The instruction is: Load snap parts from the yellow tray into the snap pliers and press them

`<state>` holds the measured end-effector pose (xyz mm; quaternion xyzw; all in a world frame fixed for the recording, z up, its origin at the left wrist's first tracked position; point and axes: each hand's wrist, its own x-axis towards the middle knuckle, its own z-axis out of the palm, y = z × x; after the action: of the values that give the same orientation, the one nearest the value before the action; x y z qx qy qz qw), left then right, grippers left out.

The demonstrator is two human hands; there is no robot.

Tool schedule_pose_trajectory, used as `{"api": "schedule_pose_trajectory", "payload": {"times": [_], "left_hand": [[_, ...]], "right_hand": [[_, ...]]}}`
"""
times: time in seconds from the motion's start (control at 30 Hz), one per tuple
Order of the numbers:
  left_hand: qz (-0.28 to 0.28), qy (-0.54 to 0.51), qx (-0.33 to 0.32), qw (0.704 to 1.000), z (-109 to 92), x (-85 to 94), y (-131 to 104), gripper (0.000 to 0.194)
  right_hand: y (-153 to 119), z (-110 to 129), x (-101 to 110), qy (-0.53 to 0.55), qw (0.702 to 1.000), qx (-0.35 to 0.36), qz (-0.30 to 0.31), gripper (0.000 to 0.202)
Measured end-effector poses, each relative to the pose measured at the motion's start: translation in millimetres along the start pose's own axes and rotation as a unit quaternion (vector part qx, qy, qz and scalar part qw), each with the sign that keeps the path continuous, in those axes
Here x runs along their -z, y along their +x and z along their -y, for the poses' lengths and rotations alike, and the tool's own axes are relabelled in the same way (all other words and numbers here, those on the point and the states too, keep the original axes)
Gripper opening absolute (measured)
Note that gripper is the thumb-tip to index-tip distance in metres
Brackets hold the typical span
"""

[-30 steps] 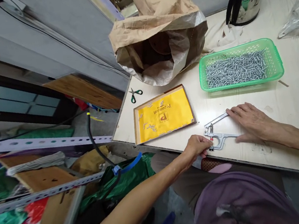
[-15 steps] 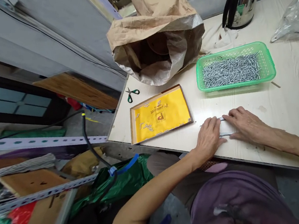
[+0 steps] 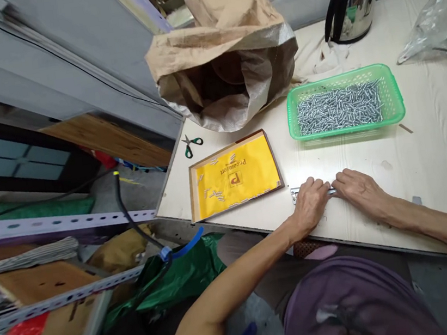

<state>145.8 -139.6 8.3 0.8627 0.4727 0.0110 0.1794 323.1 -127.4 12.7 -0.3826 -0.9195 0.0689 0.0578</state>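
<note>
A narrow metal rail (image 3: 294,195) lies along the tabletop near its front edge, with small holes at its left end. My left hand (image 3: 311,201) is closed over it, the fingers curled down. Close to its right, my right hand (image 3: 354,191) grips the rail's other part, knuckles up. Only a short grey stretch of metal shows between the two hands; the rest is hidden under my fingers. Left of my hands lies a shallow cardboard tray (image 3: 272,156) with a yellow lining and several small metal pins. Beyond my hands stands a green plastic basket (image 3: 394,95) full of small metal pins (image 3: 339,108).
Green-handled scissors (image 3: 192,145) lie near the table's left edge. A large open brown sack (image 3: 219,41) stands behind the tray. At the back are a steel kettle (image 3: 356,1) and a clear plastic bag (image 3: 435,24). Shelving with clutter stands at the left.
Two parallel metal edges with a gap showed between my hands before; now a single narrow bar shows there. The rail's holed left end has come into sight. My hands stay close together.
</note>
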Motion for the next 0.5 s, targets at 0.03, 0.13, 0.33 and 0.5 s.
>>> {"api": "schedule_pose_trajectory", "payload": {"times": [0.03,0.13,0.33,0.5], "left_hand": [[-0.008,0.000,0.000,1.000,1,-1.4,0,0.021],[-0.068,-0.004,0.001,0.998,1,-11.6,-3,0.034],[-0.147,-0.024,-0.028,0.988,-26,-50.1,-29,0.036],[-0.143,-0.085,-0.028,0.986,-41,-51.0,-34,0.038]], "right_hand": [[0,-2,1,0.000,1.000,-0.006,-0.005,0.016],[2,-16,5,0.013,1.000,0.003,-0.008,0.031],[15,-50,6,0.013,1.000,0.025,0.007,0.023],[39,-44,11,-0.028,0.999,-0.033,-0.009,0.024]]}}
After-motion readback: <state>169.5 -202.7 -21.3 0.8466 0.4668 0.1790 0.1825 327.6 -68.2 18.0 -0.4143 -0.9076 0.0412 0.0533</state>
